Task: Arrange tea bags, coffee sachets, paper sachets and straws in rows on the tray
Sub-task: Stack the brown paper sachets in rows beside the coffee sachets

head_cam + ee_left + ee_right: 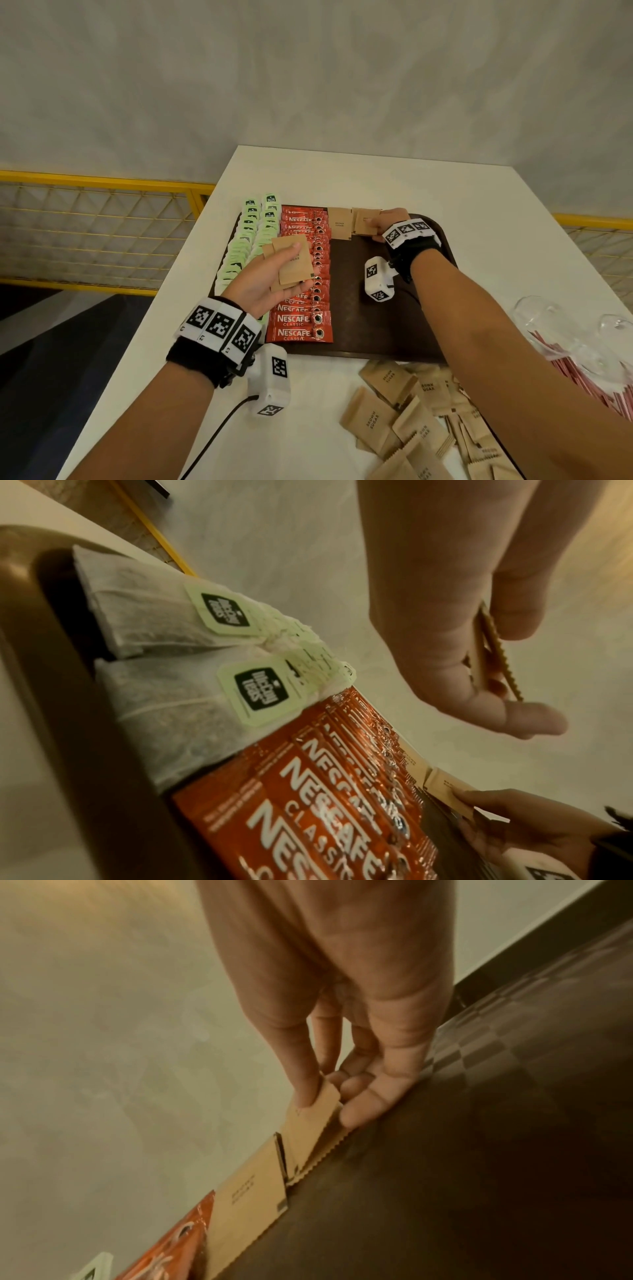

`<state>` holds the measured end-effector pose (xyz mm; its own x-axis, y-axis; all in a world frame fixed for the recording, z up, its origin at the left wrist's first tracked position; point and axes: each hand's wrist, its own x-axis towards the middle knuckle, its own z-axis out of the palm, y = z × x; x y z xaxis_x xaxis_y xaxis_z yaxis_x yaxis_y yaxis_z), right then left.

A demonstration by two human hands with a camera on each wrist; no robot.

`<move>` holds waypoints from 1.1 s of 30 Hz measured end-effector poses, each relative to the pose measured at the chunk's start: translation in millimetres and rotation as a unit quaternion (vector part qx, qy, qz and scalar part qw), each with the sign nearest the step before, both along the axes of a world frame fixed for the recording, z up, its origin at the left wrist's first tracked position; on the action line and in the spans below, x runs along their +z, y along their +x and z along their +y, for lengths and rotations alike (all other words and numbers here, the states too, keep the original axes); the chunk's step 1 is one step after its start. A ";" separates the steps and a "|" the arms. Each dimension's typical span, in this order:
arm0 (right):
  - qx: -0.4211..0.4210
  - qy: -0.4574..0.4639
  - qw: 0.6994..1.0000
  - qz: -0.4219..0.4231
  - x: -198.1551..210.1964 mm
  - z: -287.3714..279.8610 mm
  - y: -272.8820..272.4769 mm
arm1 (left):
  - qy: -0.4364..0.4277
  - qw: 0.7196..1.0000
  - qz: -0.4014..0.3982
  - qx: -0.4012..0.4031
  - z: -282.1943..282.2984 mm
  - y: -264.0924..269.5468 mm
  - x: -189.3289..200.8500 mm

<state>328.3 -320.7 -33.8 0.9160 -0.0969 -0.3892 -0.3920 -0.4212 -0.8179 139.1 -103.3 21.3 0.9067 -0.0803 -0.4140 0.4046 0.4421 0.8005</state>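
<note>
A dark brown tray (380,329) holds two rows of green-tagged tea bags (255,222) at its left and a row of red Nescafe sachets (303,318) beside them. One brown sugar sachet (339,223) lies at the tray's far edge. My right hand (390,222) pinches a second brown sachet (365,221) just right of it, thumb on top (308,1093), its lower edge touching the tray. My left hand (274,270) hovers over the red row, palm up, holding a small stack of brown sachets (291,263) under the thumb (493,647).
Loose brown sugar sachets (411,425) lie piled on the white table (342,171) in front of the tray. Red-and-white wrapped straws (582,373) and clear glasses (544,318) sit at the right. A yellow mesh railing (96,219) runs beyond the table's left edge.
</note>
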 end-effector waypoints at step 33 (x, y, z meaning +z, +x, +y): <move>0.358 0.124 0.925 -0.038 73.6 52.3 -118.0 | -0.026 1.000 -0.003 0.017 -4.7 1.2 3.4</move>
